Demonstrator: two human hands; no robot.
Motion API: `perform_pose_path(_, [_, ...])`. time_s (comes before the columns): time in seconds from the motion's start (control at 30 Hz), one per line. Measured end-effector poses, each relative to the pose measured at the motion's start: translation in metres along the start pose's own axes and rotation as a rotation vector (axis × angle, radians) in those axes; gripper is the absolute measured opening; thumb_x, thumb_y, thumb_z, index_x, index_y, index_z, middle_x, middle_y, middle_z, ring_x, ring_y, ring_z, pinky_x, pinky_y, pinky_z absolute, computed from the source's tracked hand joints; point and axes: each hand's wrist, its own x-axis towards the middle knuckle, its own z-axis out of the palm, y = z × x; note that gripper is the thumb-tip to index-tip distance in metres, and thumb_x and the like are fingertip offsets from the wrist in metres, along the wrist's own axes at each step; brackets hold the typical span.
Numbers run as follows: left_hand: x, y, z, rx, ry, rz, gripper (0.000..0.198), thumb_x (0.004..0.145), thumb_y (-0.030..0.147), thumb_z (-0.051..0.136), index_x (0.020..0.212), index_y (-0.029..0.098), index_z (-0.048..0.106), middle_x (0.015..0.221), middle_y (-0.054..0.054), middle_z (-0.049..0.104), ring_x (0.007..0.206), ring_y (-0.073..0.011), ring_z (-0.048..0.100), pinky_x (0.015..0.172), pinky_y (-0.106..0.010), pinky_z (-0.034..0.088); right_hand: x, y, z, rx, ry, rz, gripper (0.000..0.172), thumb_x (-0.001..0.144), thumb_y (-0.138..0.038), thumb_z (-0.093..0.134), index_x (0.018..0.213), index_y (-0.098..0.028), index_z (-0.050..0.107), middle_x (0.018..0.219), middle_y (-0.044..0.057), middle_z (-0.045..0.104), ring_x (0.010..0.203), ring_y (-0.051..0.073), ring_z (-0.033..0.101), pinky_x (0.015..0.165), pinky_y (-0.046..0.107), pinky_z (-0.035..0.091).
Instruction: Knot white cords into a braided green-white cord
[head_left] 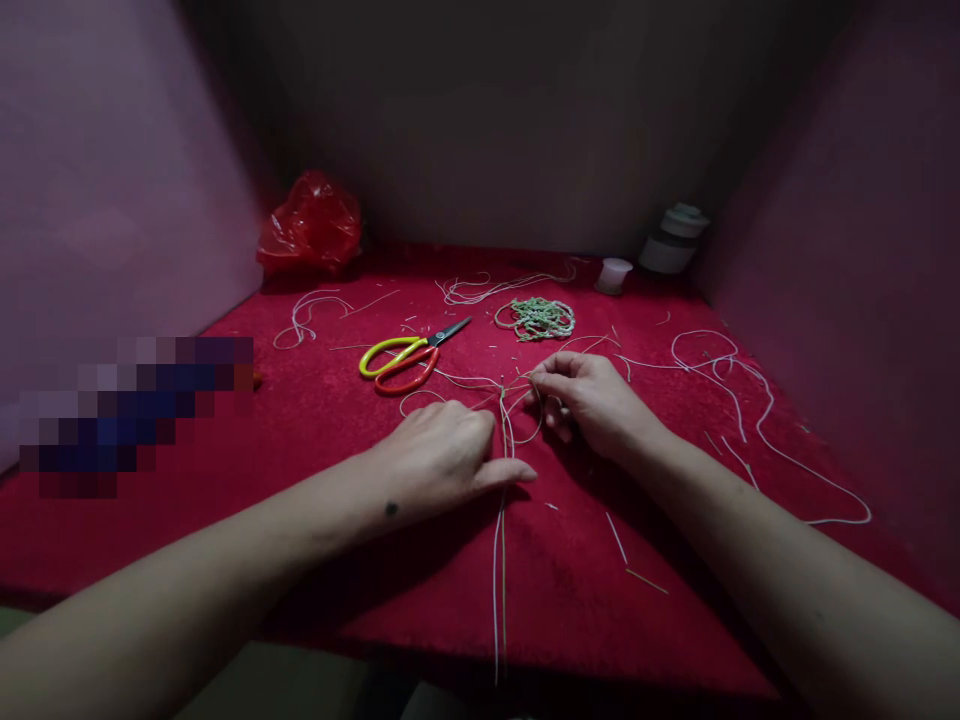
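Note:
Thin pale and tan cords (496,570) run down the middle of the red cloth and over its front edge, with a small knot at their upper end. Beside them my left hand (450,450) lies palm down, its fingers curled under and its thumb stretched across the cords; what its fingers hold is hidden. To the right of the knot, my right hand (581,395) pinches a thin cord between thumb and forefinger. A loop of cord hangs between the two hands.
Scissors (401,362) with yellow and red handles lie behind my left hand. Farther back are a green-white braided cord bundle (544,318), a red plastic bag (315,225), a white spool (613,275) and a jar (673,240). Loose cords (772,400) spread right; a blurred patch covers the left.

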Motion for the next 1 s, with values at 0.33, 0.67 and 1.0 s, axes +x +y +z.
perform_pose_path(0.33, [0.0,0.004,0.011,0.067,0.024,0.021,0.021,0.08,0.025,0.039,0.073,0.017,0.056,0.061,-0.005,0.058,0.054,-0.0158,0.053,0.05,-0.027,0.032,0.009,-0.007,-0.026,0.226,0.207,-0.02,0.003,0.072,-0.014,0.055,0.072,-0.015,0.052,0.064,0.002,0.058,0.038,0.006,0.043,0.032,0.019,0.031])
perform_pose_path(0.67, [0.001,0.004,0.014,0.105,0.03,0.01,0.018,0.077,0.023,0.04,0.076,0.018,0.058,0.059,-0.004,0.056,0.05,-0.0135,0.05,0.048,-0.025,0.028,0.014,-0.028,-0.067,0.358,0.171,-0.044,0.015,0.075,-0.013,0.041,0.062,-0.02,0.038,0.055,-0.003,0.035,0.042,0.007,0.022,0.039,0.022,0.019])
perform_pose_path(1.0, [0.0,0.008,0.008,0.102,-0.003,0.043,0.016,0.078,0.022,0.04,0.077,0.019,0.056,0.06,-0.005,0.058,0.053,-0.0186,0.055,0.048,-0.027,0.029,0.0,-0.055,-0.101,0.372,0.481,-0.192,0.036,0.083,-0.003,0.024,0.051,-0.018,0.033,0.053,-0.007,0.021,0.041,0.002,0.012,0.044,0.027,0.013])
